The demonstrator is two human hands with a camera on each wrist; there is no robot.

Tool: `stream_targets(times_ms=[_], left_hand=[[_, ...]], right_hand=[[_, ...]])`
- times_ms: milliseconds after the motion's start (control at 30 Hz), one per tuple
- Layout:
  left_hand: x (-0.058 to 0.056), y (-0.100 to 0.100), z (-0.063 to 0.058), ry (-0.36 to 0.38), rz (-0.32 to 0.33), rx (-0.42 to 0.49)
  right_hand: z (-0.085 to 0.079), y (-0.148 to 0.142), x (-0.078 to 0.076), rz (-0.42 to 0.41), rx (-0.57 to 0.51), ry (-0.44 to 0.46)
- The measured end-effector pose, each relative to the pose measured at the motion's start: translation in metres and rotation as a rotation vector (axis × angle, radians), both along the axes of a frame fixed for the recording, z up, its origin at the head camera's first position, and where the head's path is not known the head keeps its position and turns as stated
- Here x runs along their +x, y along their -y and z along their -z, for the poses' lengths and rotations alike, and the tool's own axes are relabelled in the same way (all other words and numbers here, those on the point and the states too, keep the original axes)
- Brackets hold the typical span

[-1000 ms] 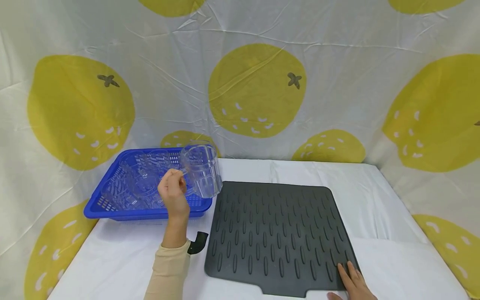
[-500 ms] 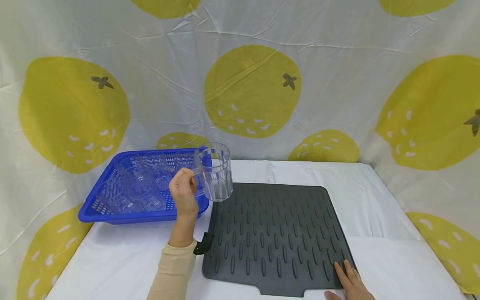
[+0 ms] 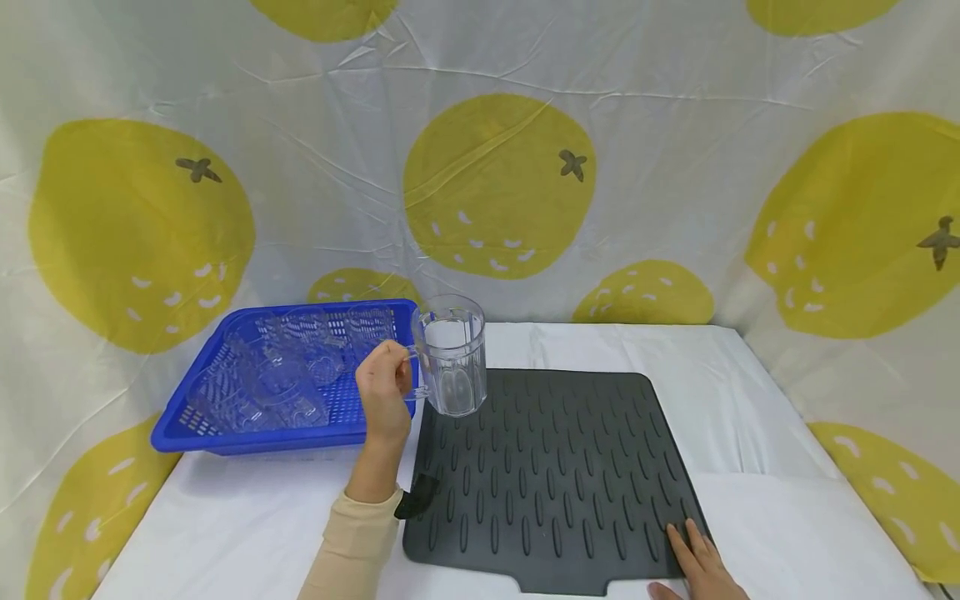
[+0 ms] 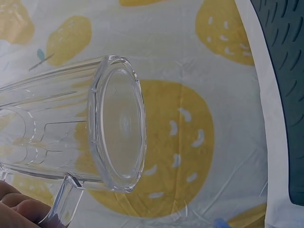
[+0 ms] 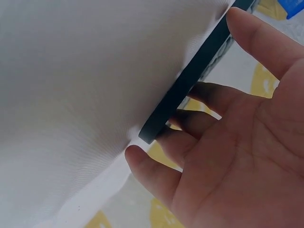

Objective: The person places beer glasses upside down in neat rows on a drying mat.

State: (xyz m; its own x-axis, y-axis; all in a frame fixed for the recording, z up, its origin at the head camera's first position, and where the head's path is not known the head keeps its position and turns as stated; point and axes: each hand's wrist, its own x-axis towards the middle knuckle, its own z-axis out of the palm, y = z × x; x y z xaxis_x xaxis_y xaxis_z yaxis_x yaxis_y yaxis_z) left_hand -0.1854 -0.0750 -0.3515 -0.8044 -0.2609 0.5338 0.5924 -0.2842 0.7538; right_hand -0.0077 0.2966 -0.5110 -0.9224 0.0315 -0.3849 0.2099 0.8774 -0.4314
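- Left grip point(image 3: 384, 390): the person's left hand was closed round the handle point(image 4: 67, 203) of a clear mug point(image 3: 454, 362), fingers curled in.
- Mug: held raised with its mouth upward, by the right end of a blue basket point(image 3: 262, 439) and, as viewed from the head, overlapping the far-left corner of a black mat point(image 3: 555, 475) (its exact height above the mat could not be judged).
- Mug, left wrist view: faceted walls and a thick, rounded base were visible, the handle joining the wall near that base.
- Right grip point(image 3: 703, 568): the right hand was unclenched, its fingers extended over the mat's near-right corner; the thumb lay at the near edge.
- Basket: perforated, set on the left of the tabletop point(image 3: 795, 533); it contained several clear vessels point(image 3: 281, 379) (transparent and overlapping, so a count could not be certified).
- Mat: lying flat, covered in rows of elongated ridges, with a short tab point(image 3: 562, 585) protruding from its near edge.
- Tabletop: covered in white cloth, creased toward the right.
- Left arm: a beige sleeve point(image 3: 352, 537) ended below the wrist, a black fitting point(image 3: 417, 497) beside it.
- Backdrop point(image 3: 667, 192): a pale, wrinkled sheet printed with large yellow fruit.
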Motion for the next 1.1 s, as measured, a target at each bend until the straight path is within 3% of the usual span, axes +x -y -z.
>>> stream_targets(times_ms=[367,767,967,1100], left_hand=[[-0.001,-0.022,0.004,0.026,0.107,-0.036],[0.001,-0.031,0.008,0.038,0.133,-0.055],[0.003,-0.035,0.010,0.063,0.156,-0.053],[0.005,-0.037,0.012,0.072,0.167,-0.054]], right_hand=[[-0.007,0.005,-0.007,0.024,-0.031,0.005],[-0.016,0.007,-0.006,0.061,-0.132,0.070],[-0.017,0.007,-0.005,0.051,-0.071,0.070],[-0.022,0.009,-0.008,0.043,0.039,0.083]])
